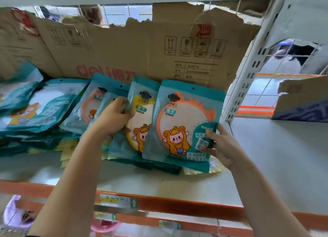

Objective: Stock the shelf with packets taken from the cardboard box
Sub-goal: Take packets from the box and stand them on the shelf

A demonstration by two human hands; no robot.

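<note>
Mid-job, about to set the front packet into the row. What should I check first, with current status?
1. Right hand grips orange-rimmed packet at its lower right corner: ok.
2. Left hand holds yellow-rimmed packet by its left edge: ok.
3. Both packets' printed fronts face outward: ok.
4. Bare shelf to the right: ok.
5. Left stacks slumped and uneven: not ok.
6. Packets remaining to stock: cannot tell.
</note>
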